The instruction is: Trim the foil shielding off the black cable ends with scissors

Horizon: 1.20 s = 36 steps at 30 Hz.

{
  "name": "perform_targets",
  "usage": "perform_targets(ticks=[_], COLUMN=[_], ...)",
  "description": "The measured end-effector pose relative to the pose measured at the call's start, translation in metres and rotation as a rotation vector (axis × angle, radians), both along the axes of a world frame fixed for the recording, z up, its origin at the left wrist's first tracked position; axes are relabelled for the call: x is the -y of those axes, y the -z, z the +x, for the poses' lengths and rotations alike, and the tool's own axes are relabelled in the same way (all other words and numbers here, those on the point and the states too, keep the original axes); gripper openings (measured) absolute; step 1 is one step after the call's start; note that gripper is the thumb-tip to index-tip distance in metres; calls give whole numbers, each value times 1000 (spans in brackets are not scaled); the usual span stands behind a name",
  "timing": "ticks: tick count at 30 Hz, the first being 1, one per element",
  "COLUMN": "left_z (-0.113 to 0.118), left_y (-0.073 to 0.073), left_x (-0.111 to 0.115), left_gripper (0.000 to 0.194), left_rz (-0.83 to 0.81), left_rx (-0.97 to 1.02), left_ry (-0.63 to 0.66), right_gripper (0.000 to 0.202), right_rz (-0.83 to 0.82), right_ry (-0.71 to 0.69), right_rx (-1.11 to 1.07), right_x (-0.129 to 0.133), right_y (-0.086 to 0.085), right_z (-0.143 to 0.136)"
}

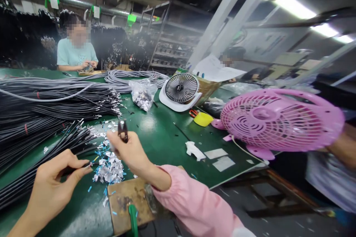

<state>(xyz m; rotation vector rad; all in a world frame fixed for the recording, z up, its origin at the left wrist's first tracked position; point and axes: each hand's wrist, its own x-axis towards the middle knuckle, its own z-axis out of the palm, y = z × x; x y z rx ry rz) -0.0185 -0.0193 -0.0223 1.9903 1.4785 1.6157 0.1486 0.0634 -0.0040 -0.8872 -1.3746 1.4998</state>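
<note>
My left hand point(54, 183) pinches a black cable between thumb and forefinger, close to its stripped end point(93, 163), where thin coloured wires show. Closed around a pair of small dark snips point(122, 132), my right hand point(132, 152) is raised above the table with the tips pointing up and away. Silver foil scraps point(109, 168) and short blue wire bits are heaped below and between both hands. Bundles of black cables point(47, 133) lie along the left side, their stripped ends facing the scraps.
A wooden block point(125, 202) with a green-handled tool point(133, 220) sits at the near edge. Further off are a bag of scraps point(143, 94), coiled grey cable point(130, 78), a white fan point(180, 90) and a pink fan point(261, 118). A co-worker point(76, 53) sits opposite.
</note>
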Motion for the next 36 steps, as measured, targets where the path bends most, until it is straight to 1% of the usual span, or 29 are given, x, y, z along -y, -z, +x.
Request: perform_targets(ticks=[3, 4, 5, 9, 13, 16, 19, 21, 23, 25, 26, 27, 29, 32, 34, 36], left_z=[-1, -2, -2, -2, 1, 3, 3, 1, -1, -1, 0, 1, 4, 6, 7, 6], left_y=[-1, -1, -1, 0, 0, -4, -7, -7, -7, -7, -7, -8, -10, -11, -11, -11], left_x=[1, 1, 2, 4, 4, 4, 4, 5, 5, 4, 3, 3, 3, 3, 3, 4], left_gripper=[18, 18, 17, 16, 19, 22, 27, 28, 29, 30, 31, 30, 29, 29, 29, 27], left_rz=[-77, -108, -130, -135, -161, -218, -221, -214, -220, -222, -224, -225, -232, -240, -241, -237], left_rx=[47, 54, 59, 93, 102, 50, -24, -68, -89, -81, -74, -66, -46, -19, -15, -11], left_ry=[-37, -46, -50, -55, -50, -26, -14, 2, 22, 17, 7, -3, -17, -25, -25, -25], right_gripper=[16, 12, 12, 25, 28, 20, 11, 11, 10, 9, 8, 9, 17, 29, 35, 42], right_rz=[279, 344, 391, 490, 635, 790, 909, 955, 964, 915, 857, 775, 545, 192, 29, -75], right_ry=[-53, -59, -61, -70, -55, -1, 21, 15, 0, -8, -10, -10, -24, -122, -212, -274], right_rx=[130, 162, 198, 299, 279, 218, 193, 193, 195, 187, 182, 179, 182, 152, 121, 119], right_x=[14, 17, 20, 21, 20, 18, 16, 14, 13, 14, 15, 16, 18, 18, 16, 14], right_y=[1, 1, 1, 3, 8, 15, 23, 27, 27, 24, 21, 17, 9, -1, -4, -4], right_z=[-2, -2, -2, 2, 2, 2, 4, 5, 5, 4, 4, 3, 2, 2, 2, 2])
